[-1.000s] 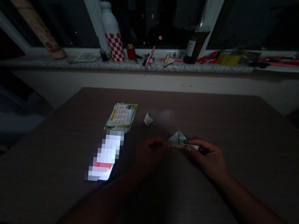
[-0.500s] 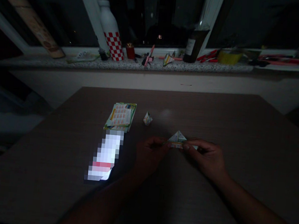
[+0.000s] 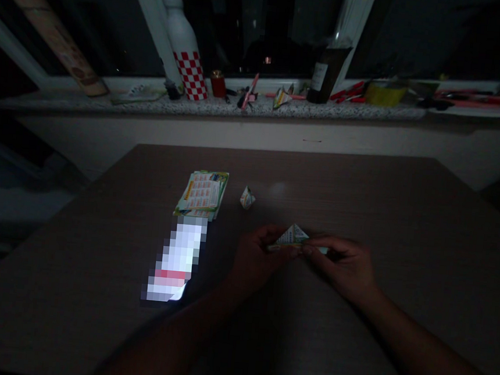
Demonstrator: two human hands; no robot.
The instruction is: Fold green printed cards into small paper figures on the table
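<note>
Between my two hands is a small piece of printed paper (image 3: 293, 235), folded to a triangular peak with a narrow strip along its lower edge. My left hand (image 3: 261, 254) pinches it from the left, thumb at the bottom edge. From the right, my right hand (image 3: 345, 264) grips the same paper with thumb and fingers; a pale end of the strip shows beside its thumb. Fingers cover part of the lower folds. Just beyond my left hand stands a small folded paper shape (image 3: 247, 198), apart from both hands.
A stack of printed sheets (image 3: 202, 194) lies left on the brown table (image 3: 405, 213). Nearer to me is a lit phone (image 3: 178, 257), its screen blurred. Behind, the windowsill (image 3: 222, 108) carries a checkered bottle (image 3: 191, 68), a dark package (image 3: 323, 77) and several small items.
My left hand has slid right along the paper, its thumb now close to my right thumb. The paper's peak has shifted slightly left and lower. Less of the bottom strip shows.
</note>
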